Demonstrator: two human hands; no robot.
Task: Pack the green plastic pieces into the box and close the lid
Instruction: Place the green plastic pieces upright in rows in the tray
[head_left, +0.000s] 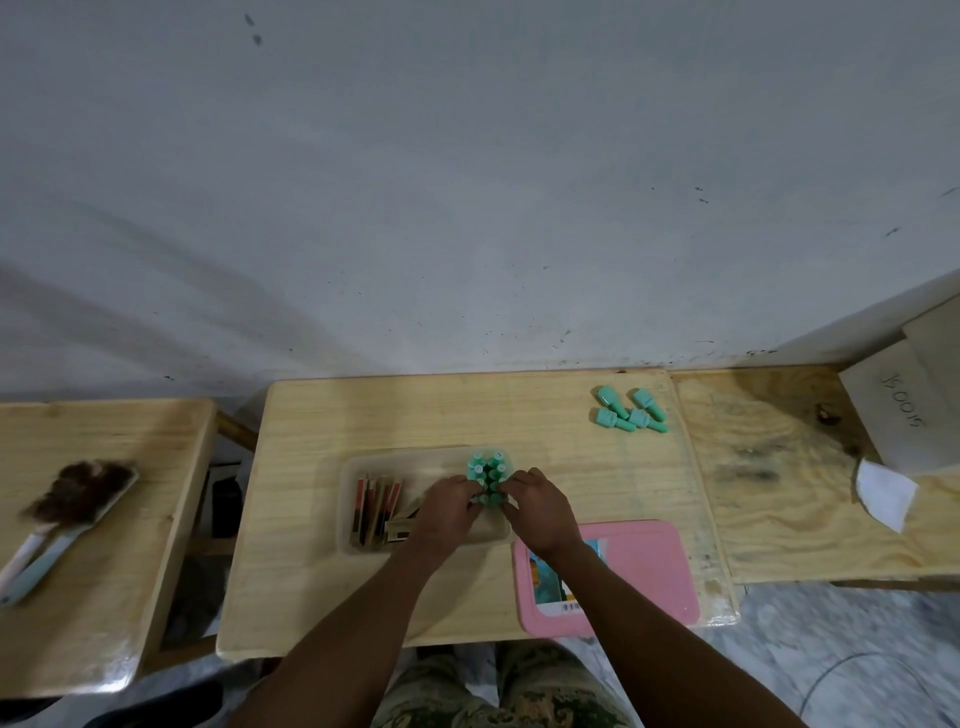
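Both yr hands, left hand (451, 503) & right hand (535, 501), pinch upright green bundle (487, 477) in box (349, 470). Loose green pieces (627, 411) far-right, nearer right hand; lie flat, long axes mixed.

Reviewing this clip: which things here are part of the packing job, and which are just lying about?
Job: green pieces in the box, loose green pieces, clear box, pink lid, left hand, right hand.

Lying about: brush, paper scrap, cardboard carton, wooden sticks in the box.
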